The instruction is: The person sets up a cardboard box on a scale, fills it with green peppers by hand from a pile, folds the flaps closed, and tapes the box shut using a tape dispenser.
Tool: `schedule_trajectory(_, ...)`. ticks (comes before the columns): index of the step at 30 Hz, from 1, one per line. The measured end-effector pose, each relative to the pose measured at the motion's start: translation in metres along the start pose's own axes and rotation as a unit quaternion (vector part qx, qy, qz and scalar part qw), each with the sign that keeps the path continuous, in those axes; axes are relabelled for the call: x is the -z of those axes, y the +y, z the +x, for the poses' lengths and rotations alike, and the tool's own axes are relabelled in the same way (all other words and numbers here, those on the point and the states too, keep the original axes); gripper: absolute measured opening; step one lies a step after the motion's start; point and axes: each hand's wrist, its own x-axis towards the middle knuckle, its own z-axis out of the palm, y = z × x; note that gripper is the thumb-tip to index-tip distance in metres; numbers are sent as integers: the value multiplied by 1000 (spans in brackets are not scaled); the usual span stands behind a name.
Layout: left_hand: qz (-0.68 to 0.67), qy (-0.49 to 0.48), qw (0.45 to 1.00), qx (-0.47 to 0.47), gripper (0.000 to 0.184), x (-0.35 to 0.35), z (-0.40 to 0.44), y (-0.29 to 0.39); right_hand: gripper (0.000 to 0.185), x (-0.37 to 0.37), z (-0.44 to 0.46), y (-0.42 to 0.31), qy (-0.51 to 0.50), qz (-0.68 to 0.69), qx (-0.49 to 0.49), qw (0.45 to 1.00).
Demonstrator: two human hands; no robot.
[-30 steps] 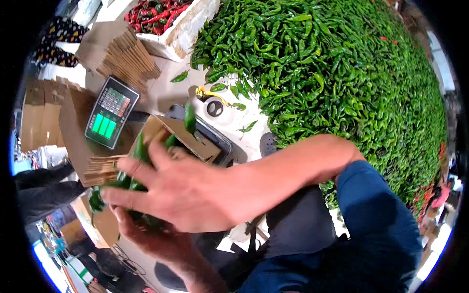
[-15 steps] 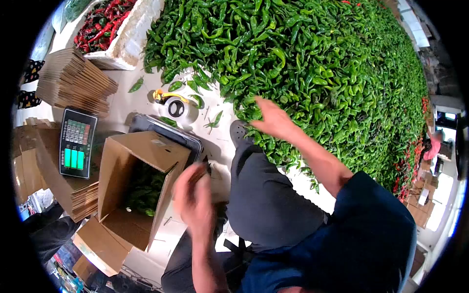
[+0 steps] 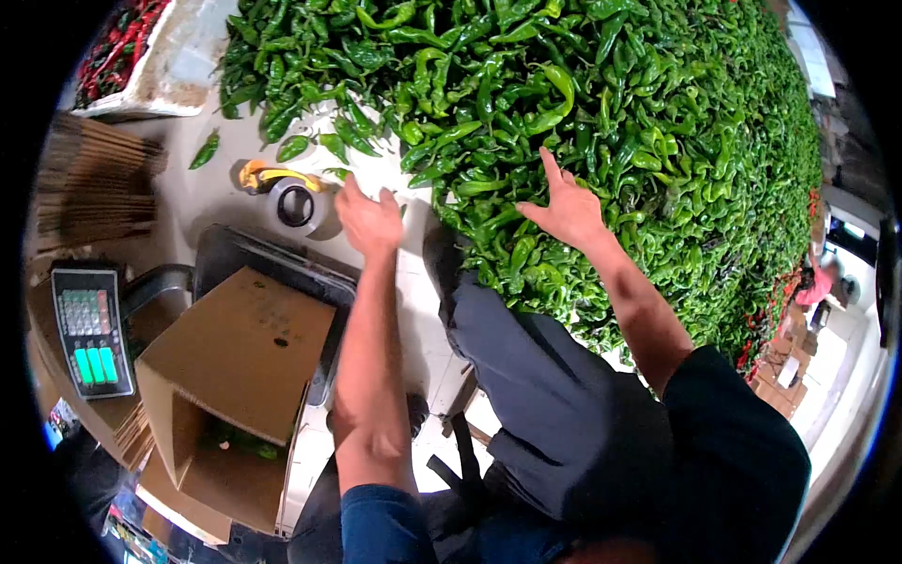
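A broad heap of green chili peppers [image 3: 451,122] covers the floor in front of me. My right hand [image 3: 570,205] is over its near edge, fingers spread and holding nothing that I can see. At the heap's left margin my left hand [image 3: 369,221] reaches low over the pale floor, thumb and fingers apart. Just beyond its fingertips several loose peppers [image 3: 334,146] lie scattered. An orange-handled tape dispenser [image 3: 279,176] with a tape roll [image 3: 296,204] sits immediately to its left. Below that, an open cardboard box [image 3: 249,343] holds some green peppers, mostly hidden by its flap.
The box stands on a black scale platform [image 3: 268,246], with its keypad display [image 3: 92,329] to the left. Stacked flat cardboard [image 3: 94,179] and a white foam crate [image 3: 178,56] of red peppers are farther up. Another person [image 3: 816,287] is at far right.
My left hand has moved from beside the box up to the floor near the tape dispenser. My right hand has shifted right over the heap. The view has turned and moved closer.
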Motion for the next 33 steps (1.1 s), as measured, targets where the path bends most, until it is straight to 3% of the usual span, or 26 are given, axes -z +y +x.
schedule_trajectory(2,77,-13,996,-38,65,-6,18,1,89,10,-8,5,-11,3,39,999)
schedule_trajectory(4,132,-22,989,-62,62,-10,27,1,71,18,-14,6,46,-13,75,996)
schedule_trajectory(6,166,-31,982,-80,57,-12,31,0,25,26,-11,-6,130,7,97,987)
schedule_trajectory(8,146,0,985,-96,43,-21,32,-8,17,14,15,-13,231,50,179,955)
schedule_trajectory(10,114,15,986,-117,38,-26,32,-23,15,12,45,-28,257,11,251,933)
schedule_trajectory(15,21,-30,989,-146,23,-18,-2,-36,29,19,90,-70,46,-65,155,985)
schedule_trajectory(16,10,-31,982,-186,26,-10,-10,-33,34,18,94,-72,64,-49,142,987)
schedule_trajectory(18,-62,67,992,-92,33,-2,-25,-23,44,8,101,-75,97,-18,116,988)
schedule_trajectory(20,-79,131,988,31,40,0,-27,-36,37,-1,111,-68,112,-12,107,988)
schedule_trajectory(21,-220,90,965,107,40,8,-19,-42,35,-2,112,-69,115,-11,102,988)
schedule_trajectory(24,-401,81,869,277,48,8,-8,-50,25,-4,119,-73,120,-12,104,987)
schedule_trajectory(25,-403,69,864,294,62,11,-8,-44,24,-5,122,-74,122,-17,106,987)
schedule_trajectory(29,-181,104,925,319,79,-11,9,-76,16,-3,126,-67,121,-46,120,984)
schedule_trajectory(31,-148,101,931,318,83,-13,14,-84,16,1,125,-56,110,-53,124,985)
schedule_trajectory(32,-135,101,934,316,85,-14,19,-88,20,3,124,-43,135,-41,134,981)
schedule_trajectory(33,-127,101,936,312,86,-13,23,-92,21,12,118,-32,120,84,121,982)
